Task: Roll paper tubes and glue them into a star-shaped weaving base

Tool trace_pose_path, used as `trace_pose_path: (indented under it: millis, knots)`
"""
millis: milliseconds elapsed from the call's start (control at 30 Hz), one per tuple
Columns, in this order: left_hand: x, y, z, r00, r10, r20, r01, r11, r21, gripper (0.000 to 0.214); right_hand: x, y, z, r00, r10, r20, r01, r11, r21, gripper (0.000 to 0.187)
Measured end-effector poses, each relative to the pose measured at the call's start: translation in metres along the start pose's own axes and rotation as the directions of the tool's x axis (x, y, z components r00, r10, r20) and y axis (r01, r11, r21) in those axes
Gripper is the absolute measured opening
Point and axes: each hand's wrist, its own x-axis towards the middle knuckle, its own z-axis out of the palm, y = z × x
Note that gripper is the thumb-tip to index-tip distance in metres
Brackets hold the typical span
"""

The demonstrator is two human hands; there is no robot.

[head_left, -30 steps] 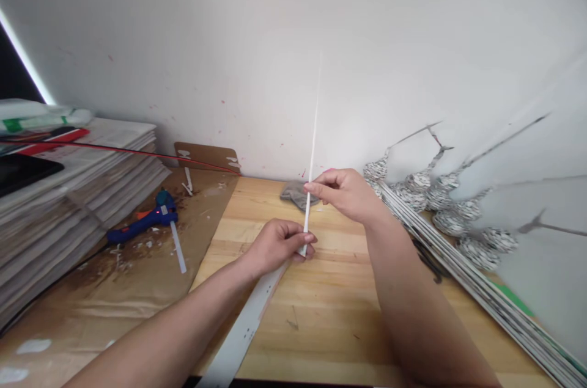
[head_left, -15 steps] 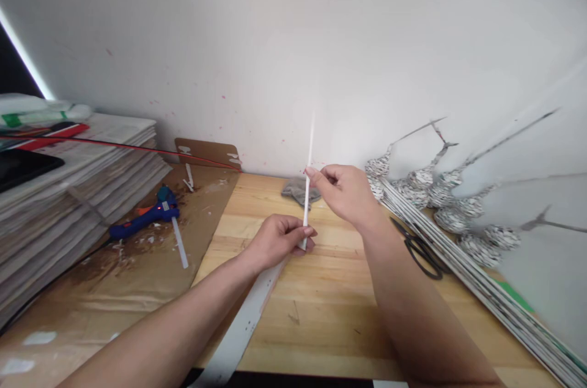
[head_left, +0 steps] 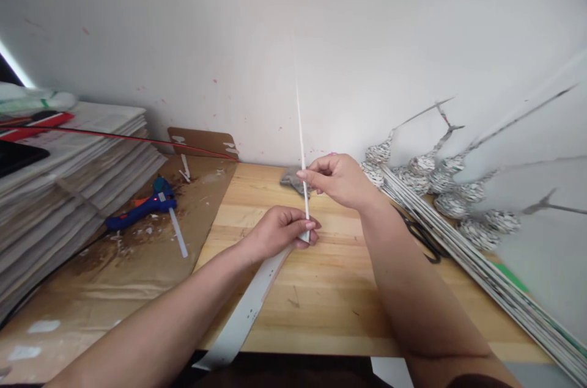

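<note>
A thin white paper tube (head_left: 301, 137) stands nearly upright before me, its upper end leaning a little left and fading against the wall. My right hand (head_left: 337, 179) pinches it between thumb and fingertips around its middle. Lower down, my left hand (head_left: 284, 232) grips the tube's bottom end with the thumb in front. From under that hand a long white paper strip (head_left: 250, 305) runs toward me and over the table's near edge. Where strip and tube meet is covered by my left fingers. Behind the tube lies a crumpled grey cloth (head_left: 293, 181).
Left, a blue glue gun (head_left: 142, 211) lies on stained cardboard (head_left: 151, 290) beside a tall newspaper stack (head_left: 59, 192). A red-black cord (head_left: 137, 139) crosses there. Right are black scissors (head_left: 424, 241), a bundle of paper tubes (head_left: 468, 259) and several woven paper balls (head_left: 452, 204) against the wall.
The tube's top has swung from a slight right lean to a left lean. My right hand has shifted slightly left, still pinching it. The whole view has moved a little.
</note>
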Motion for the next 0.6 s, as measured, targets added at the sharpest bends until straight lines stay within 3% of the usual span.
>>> trace_pose_path:
  millis: [233,433,600]
  knots:
    - [0.001,0.000,-0.002,0.998,0.037,-0.060,-0.037,0.999,0.003,0.033,-0.004,-0.007,0.006,0.981,-0.051,-0.185,0.019,0.985,-0.171,0.035]
    - [0.002,-0.001,-0.001,0.997,0.047,-0.067,-0.047,0.999,0.003,0.033,-0.003,-0.005,0.006,0.997,-0.069,0.028,0.073,0.981,-0.182,0.036]
    - [0.004,-0.007,0.000,0.977,0.111,-0.182,-0.097,0.992,0.085,0.030,-0.003,-0.007,0.013,0.981,-0.060,-0.182,-0.007,0.938,-0.348,0.035]
